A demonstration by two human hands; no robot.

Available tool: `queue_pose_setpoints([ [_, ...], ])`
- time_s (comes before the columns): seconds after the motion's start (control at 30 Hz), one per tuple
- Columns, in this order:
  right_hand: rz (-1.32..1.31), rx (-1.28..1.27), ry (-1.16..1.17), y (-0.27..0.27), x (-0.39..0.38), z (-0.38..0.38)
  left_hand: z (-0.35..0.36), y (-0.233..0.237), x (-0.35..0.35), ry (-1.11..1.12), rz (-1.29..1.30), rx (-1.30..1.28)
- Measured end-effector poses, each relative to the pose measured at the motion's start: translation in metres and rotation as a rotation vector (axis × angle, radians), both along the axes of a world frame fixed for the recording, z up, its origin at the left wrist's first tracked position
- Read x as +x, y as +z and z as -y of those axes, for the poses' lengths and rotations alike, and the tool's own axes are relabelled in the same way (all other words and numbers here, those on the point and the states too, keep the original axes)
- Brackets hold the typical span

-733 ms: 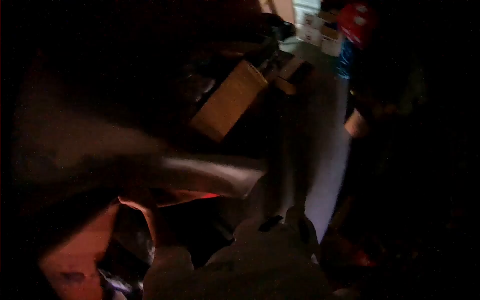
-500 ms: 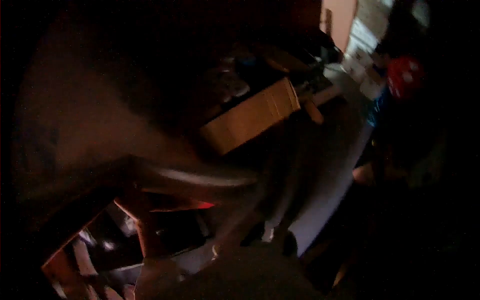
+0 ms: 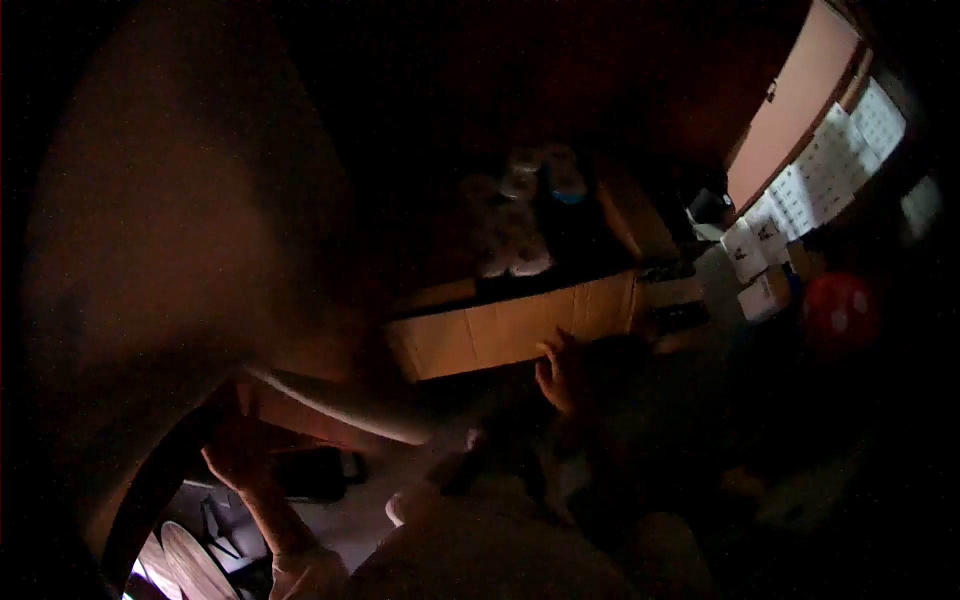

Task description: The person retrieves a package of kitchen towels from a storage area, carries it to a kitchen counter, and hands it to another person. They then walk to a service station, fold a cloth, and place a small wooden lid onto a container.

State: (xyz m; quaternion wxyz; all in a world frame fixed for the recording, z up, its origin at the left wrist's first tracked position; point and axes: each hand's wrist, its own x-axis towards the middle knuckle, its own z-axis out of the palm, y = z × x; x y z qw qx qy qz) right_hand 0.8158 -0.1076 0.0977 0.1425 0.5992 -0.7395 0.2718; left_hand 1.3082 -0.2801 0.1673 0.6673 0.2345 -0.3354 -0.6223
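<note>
A long cardboard box (image 3: 510,325) lies across the middle, with its flap or side facing me. My right hand (image 3: 560,375) is at its lower edge, fingers slightly bent and apart, the fingertips against or just in front of the cardboard. Behind that side, pale rounded items (image 3: 515,240) show dimly. At the lower left my left hand (image 3: 235,455) reaches up to the underside of a large brown shape (image 3: 190,260) that I cannot make out; its fingers are lost in shadow.
White printed sheets (image 3: 820,170) hang beside a pinkish panel (image 3: 790,100) at the upper right. Below them are small boxes (image 3: 765,295) and a red round object (image 3: 840,310). Long oval boards (image 3: 190,560) show at the lower left. Much of the scene is very dark.
The view has shifted, and the box now appears lower and more level. My right hand shows at the box's lower edge. More of the printed sheets is visible.
</note>
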Motion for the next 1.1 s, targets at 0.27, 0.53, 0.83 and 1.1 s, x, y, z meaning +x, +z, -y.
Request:
queue_pose_setpoints([
  [0.27, -0.204, 0.082, -0.089, 0.159, 0.55, 0.35, 0.146, 0.109, 0.597, 0.223, -0.005, 0.127],
  [0.53, 0.209, 0.808, -0.075, 0.214, 0.652, 0.602, 0.274, 0.159, 0.713, 0.2, -0.04, 0.382],
  [0.83, 0.488, 0.761, 0.008, 0.281, 1.43, 0.705, 0.335, 0.294, 1.497, 0.322, -0.055, 0.406],
  [1.1, 0.569, 0.737, 0.076, 0.445, 2.269, 0.759, 0.362, 0.443, 2.351, 0.389, -0.032, 0.468],
])
